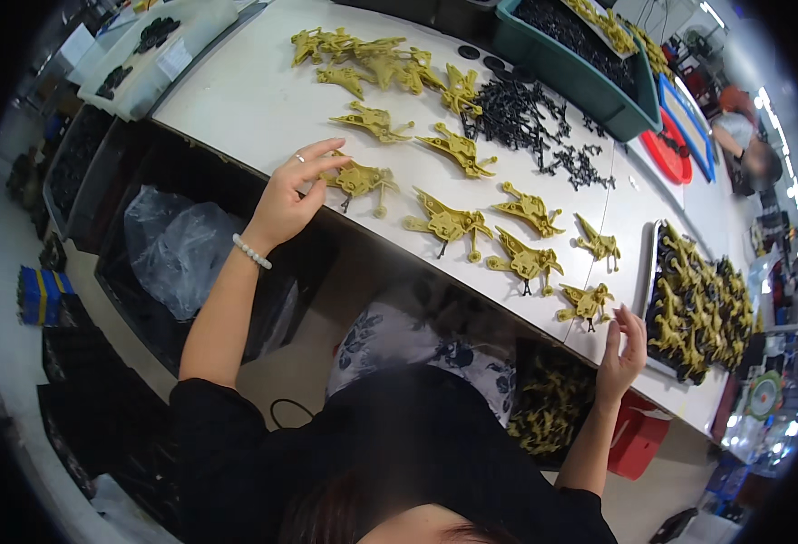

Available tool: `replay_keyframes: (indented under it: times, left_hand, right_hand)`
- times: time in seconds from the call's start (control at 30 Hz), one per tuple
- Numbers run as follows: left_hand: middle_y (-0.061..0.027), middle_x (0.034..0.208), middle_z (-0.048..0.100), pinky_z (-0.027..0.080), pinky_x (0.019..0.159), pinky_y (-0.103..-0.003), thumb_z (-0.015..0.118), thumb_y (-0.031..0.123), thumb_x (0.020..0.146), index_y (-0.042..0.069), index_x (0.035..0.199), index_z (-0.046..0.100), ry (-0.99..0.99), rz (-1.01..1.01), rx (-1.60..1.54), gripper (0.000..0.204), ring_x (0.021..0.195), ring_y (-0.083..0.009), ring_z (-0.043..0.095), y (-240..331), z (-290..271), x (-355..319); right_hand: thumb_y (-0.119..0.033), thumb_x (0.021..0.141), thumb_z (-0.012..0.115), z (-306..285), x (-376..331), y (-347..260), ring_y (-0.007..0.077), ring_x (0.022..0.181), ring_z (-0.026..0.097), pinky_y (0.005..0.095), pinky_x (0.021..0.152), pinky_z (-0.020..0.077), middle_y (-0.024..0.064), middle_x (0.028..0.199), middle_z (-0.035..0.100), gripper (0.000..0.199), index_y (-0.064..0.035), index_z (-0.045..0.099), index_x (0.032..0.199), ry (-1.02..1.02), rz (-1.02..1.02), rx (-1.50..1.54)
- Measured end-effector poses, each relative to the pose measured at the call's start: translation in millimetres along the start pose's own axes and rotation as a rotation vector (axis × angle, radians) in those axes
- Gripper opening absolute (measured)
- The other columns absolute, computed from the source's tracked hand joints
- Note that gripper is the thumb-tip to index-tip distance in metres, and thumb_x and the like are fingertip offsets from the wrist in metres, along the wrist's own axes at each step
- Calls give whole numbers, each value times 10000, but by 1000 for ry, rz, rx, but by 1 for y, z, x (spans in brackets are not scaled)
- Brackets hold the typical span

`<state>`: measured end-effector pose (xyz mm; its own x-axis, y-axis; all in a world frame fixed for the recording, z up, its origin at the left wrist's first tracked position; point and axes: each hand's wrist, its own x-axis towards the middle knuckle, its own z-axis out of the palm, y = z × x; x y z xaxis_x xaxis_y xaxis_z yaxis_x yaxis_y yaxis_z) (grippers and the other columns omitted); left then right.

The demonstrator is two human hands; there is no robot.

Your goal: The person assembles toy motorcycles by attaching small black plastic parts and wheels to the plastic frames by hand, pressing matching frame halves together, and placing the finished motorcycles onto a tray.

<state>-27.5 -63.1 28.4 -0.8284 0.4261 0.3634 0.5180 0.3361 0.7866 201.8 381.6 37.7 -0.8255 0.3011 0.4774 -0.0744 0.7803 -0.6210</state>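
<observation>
My left hand, with a ring and a beaded bracelet, has its fingers at the left end of a yellow plastic part near the table's front edge. The part looks slightly blurred and seems pinched between the fingers. My right hand is at the front edge on the right, fingers apart, beside another yellow part that carries a small black piece. Between my hands lie more such parts, among them a winged one and one with a black piece poking out.
Behind are a heap of yellow parts and a pile of black branched pieces. A green bin stands at the back. On the right is a tray of yellow-and-black parts. A co-worker is beyond a red dish.
</observation>
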Motion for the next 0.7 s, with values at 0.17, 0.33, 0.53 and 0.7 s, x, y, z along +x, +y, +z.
replay_keyframes:
  times: [0.17, 0.33, 0.53, 0.7]
  left_hand:
    - [-147, 1286, 573, 381, 1020, -309, 491, 28, 887, -1, 1148, 637, 114, -30, -29, 300, 1199, -231, 531, 1, 20, 11]
    - [-142, 1234, 597, 374, 1028, -320, 441, 121, 968, -65, 1154, 610, 411, -100, -38, 312, 1187, -235, 535, -13, 25, 12]
    - [-189, 1228, 580, 386, 1041, -376, 367, 207, 999, -102, 1209, 544, 507, -277, -128, 413, 1185, -275, 532, -13, 20, 9]
    - [-201, 1222, 576, 386, 1039, -373, 360, 228, 993, -104, 1207, 542, 532, -271, -150, 435, 1174, -273, 534, -17, 28, 12]
  right_hand:
    - [-76, 852, 618, -6, -22, 23, 285, 1096, 525, 380, 959, 403, 160, 1176, 542, 352, 10, 580, 1191, 39, -80, -119]
    - [-198, 763, 691, -3, -19, 16, 354, 1072, 498, 470, 933, 395, 179, 1150, 536, 440, -18, 595, 1153, 16, -175, -137]
    - [-288, 683, 790, -9, -14, 15, 372, 1131, 464, 497, 943, 394, 184, 1253, 496, 565, -78, 592, 1169, -101, -183, -114]
    - [-328, 621, 833, -8, -9, 10, 425, 1265, 379, 538, 1012, 342, 205, 1374, 425, 711, -96, 562, 1235, -201, -100, -196]
